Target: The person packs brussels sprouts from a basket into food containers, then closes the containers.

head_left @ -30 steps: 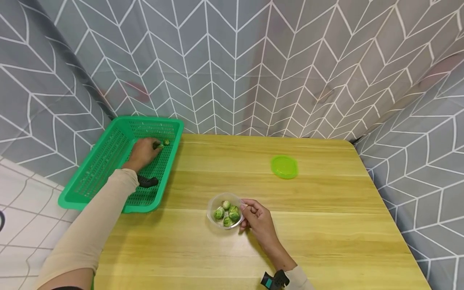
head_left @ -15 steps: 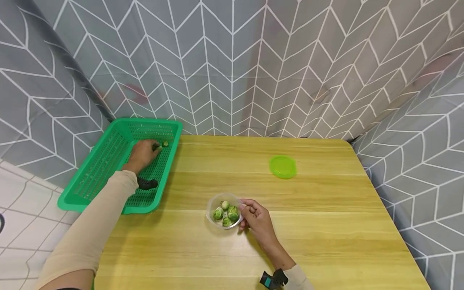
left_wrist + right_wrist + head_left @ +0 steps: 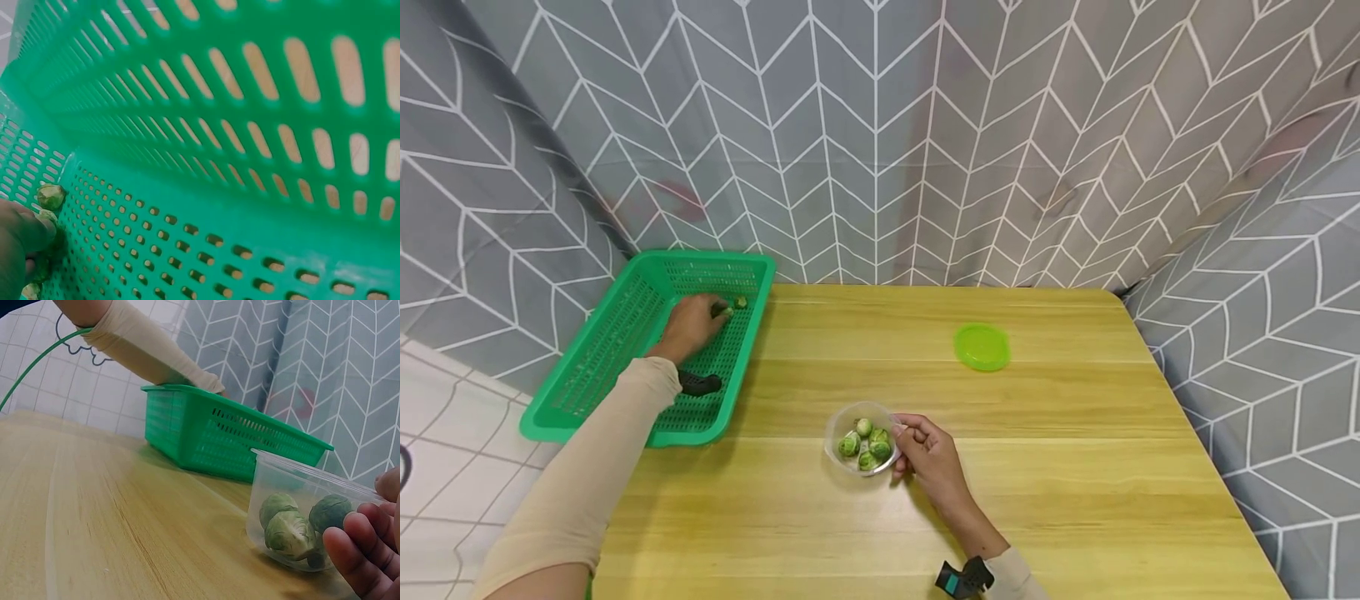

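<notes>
My left hand [image 3: 691, 323] is inside the green basket [image 3: 766, 287], fingers bent and pinching a Brussels sprout [image 3: 47, 217]. Another Brussels sprout [image 3: 50, 196] lies just beyond the fingertips, near the basket's side wall. More sprouts are partly hidden under the hand in the left wrist view. On the table, my right hand [image 3: 934, 458] grips the rim of a clear plastic container [image 3: 831, 440], thumb at the rim and fingers along the outside. Several Brussels sprouts [image 3: 848, 445] lie in that container.
A bright green round lid [image 3: 982, 347] lies on the wooden table [image 3: 1075, 467], toward the back right. Grey patterned curtains [image 3: 880, 142] hang behind the table and at both sides. The basket's raised walls surround the left hand.
The head view has shifted slightly. In the basket, the left hand's fingers have drawn a little away from the farther sprout. The right hand and container stay in place.
</notes>
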`<state>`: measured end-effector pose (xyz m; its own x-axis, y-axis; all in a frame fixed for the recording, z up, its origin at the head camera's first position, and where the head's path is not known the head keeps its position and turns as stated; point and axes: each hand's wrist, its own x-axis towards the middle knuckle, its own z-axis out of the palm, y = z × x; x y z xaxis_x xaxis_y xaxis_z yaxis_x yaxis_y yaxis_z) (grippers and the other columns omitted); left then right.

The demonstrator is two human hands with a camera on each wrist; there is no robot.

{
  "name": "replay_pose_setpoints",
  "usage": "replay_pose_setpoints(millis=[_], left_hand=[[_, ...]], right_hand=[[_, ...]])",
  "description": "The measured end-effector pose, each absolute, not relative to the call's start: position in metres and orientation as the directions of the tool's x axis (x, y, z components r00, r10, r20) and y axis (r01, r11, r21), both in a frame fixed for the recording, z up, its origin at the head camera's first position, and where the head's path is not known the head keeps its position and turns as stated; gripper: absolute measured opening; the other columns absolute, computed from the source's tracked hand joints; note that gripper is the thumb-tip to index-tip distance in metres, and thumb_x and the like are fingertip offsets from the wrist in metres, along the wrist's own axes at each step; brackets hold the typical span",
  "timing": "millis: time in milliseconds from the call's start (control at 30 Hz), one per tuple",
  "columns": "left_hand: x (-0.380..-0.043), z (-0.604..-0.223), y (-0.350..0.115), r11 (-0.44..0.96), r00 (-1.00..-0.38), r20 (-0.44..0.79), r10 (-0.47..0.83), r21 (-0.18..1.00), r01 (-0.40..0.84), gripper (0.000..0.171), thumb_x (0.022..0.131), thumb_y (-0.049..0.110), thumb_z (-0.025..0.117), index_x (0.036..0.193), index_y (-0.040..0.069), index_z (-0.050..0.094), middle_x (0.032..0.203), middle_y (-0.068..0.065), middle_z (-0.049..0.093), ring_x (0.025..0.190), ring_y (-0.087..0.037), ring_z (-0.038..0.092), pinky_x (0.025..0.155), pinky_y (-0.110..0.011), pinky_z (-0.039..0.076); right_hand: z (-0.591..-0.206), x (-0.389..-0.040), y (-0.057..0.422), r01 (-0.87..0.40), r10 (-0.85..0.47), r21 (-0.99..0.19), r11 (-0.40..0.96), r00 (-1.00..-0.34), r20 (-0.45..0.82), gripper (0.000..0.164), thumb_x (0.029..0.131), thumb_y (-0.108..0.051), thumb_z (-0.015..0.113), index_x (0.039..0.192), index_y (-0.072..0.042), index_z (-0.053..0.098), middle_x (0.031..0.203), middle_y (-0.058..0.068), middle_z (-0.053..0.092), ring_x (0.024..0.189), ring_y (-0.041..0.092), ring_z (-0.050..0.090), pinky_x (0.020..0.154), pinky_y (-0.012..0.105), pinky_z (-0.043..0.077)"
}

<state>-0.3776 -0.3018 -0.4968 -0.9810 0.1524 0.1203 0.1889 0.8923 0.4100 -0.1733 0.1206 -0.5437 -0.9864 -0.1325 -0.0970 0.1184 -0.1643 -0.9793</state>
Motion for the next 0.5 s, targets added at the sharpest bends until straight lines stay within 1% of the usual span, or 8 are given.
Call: replay_pose_setpoints(millis=[67,267,500], left_hand=[[-0.376,-0.494,-0.302,0.893,-0.981,0.12,0.152,0.409,0.188,0.031,0.098,0.011,0.066,0.124,-0.006,0.066,0.114,-0.028,0.068,0.1,-0.045,0.065,0.079,-0.058,0.053],[-0.37,-0.487,-0.305,0.887,-0.98,0.118,0.16,0.42,0.195,0.032,0.098,0.01,0.066,0.125,-0.007,0.065,0.115,-0.029,0.068,0.101,-0.045,0.065,0.081,-0.058,0.053],[-0.356,-0.474,-0.304,0.872,-0.973,0.161,0.165,0.438,0.22,0.032,0.098,0.013,0.067,0.125,-0.005,0.066,0.118,-0.028,0.068,0.104,-0.045,0.065,0.085,-0.059,0.052]], right_hand=[[-0.543,-0.173,0.12,0.116,-0.128,-0.98,-0.163,-0.987,-0.095,0.033,0.098,-0.021,0.069,0.125,-0.002,0.066,0.079,0.027,0.058,0.055,0.015,0.061,0.052,0.032,0.06],[-0.543,-0.172,0.12,0.115,-0.123,-0.979,-0.165,-0.988,-0.096,0.033,0.097,-0.021,0.07,0.125,-0.003,0.067,0.076,0.016,0.06,0.054,0.017,0.061,0.052,0.033,0.059],[-0.542,-0.171,0.12,0.122,-0.129,-0.978,-0.169,-0.987,-0.1,0.034,0.098,-0.019,0.069,0.126,-0.001,0.066,0.076,0.014,0.06,0.055,0.017,0.061,0.052,0.032,0.059]])
